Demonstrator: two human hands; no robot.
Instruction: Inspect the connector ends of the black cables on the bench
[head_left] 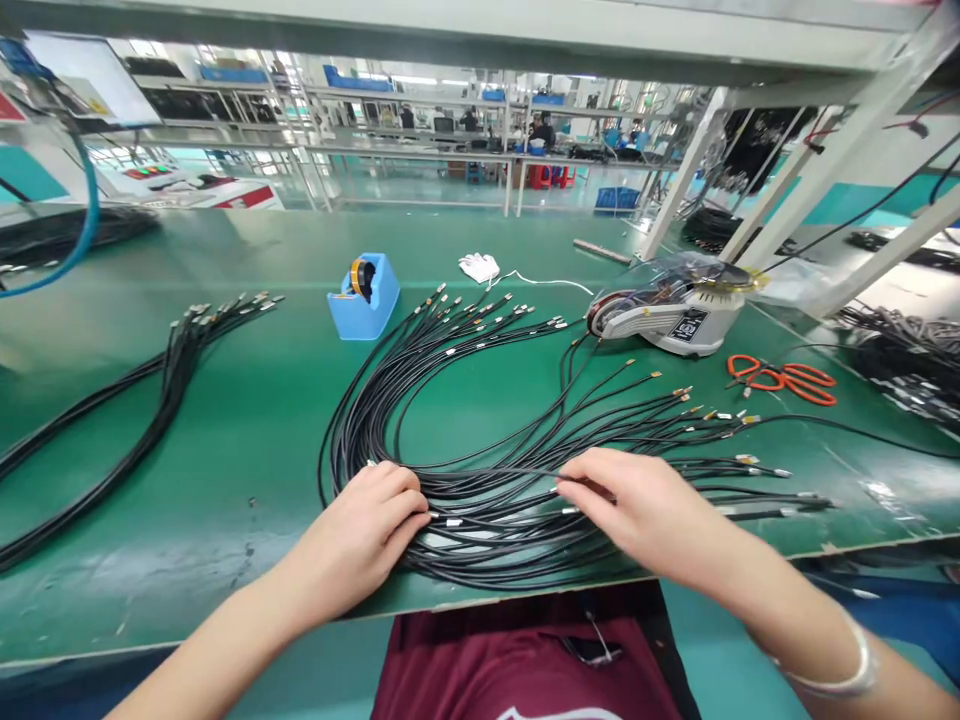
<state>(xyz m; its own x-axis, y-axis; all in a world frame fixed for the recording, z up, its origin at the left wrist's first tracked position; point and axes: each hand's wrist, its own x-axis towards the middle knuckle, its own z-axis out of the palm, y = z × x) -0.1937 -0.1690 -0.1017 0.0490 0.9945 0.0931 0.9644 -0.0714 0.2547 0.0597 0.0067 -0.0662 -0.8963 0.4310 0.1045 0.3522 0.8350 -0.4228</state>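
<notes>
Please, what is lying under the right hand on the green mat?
Black cables with metal connector ends lie under the right hand; the stretch beneath its palm is covered.

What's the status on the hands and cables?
Left hand and right hand on black cable bundle. Metal connector ends fanned rightward. Tape dispenser beyond, apart from hands.

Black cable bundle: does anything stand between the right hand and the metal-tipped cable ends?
Nothing visible does: the right hand rests on the thin black cables, and only those cables lie between it and their metal-tipped ends.
</notes>
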